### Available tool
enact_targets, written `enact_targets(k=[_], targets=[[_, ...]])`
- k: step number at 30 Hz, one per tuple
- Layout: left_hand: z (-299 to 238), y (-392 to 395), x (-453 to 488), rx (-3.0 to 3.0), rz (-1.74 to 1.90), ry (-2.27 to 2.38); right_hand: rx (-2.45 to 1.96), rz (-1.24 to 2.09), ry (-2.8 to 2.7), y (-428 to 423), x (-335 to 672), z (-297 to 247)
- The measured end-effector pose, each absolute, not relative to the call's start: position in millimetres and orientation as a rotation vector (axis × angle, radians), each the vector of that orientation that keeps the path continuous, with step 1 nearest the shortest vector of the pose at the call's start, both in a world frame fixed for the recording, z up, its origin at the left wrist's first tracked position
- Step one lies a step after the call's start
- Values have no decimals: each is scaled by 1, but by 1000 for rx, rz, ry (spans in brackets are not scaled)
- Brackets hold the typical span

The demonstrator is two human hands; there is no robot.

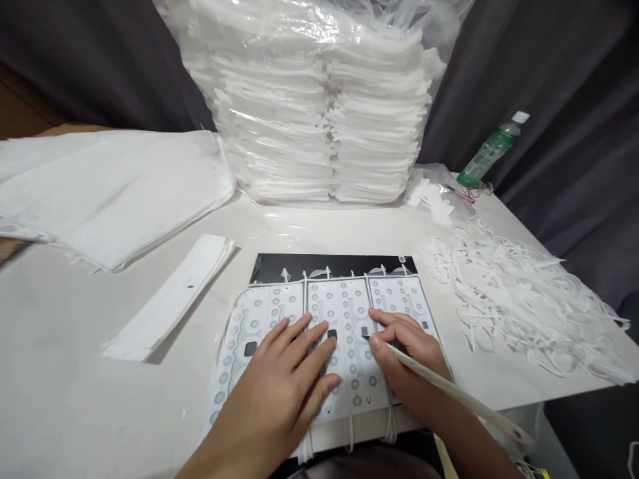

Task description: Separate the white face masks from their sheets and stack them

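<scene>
In the head view we see the left hand (284, 389) lying flat, fingers spread open, on the white die-cut sheet (344, 299) atop a black mat (329, 266) on the tabletop (74, 372), while the right hand (412, 362), fingers closed around a thin white stick (449, 389), touches its tip to that sheet.

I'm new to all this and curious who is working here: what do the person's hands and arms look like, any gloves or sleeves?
No gloves: the left hand and right hand are both bare, with short, plain nails. No ring, watch or bracelet shows. The forearms are bare too, with no sleeve in view down to the picture's lower edge.
</scene>
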State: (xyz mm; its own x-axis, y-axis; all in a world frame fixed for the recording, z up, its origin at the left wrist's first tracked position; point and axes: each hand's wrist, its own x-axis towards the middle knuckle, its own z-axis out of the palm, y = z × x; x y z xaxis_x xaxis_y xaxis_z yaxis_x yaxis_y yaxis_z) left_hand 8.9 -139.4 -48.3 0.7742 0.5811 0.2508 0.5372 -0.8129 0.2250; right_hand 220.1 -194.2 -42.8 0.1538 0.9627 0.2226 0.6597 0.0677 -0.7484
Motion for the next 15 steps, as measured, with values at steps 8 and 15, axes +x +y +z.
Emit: enact_targets(k=[8,15], targets=[[-47,-140,9,2793,426,923,-1674,380,-1773,-196,220,-39],[-47,-141,11,2845,396,926,-1754,276,-1915,-202,208,-56]])
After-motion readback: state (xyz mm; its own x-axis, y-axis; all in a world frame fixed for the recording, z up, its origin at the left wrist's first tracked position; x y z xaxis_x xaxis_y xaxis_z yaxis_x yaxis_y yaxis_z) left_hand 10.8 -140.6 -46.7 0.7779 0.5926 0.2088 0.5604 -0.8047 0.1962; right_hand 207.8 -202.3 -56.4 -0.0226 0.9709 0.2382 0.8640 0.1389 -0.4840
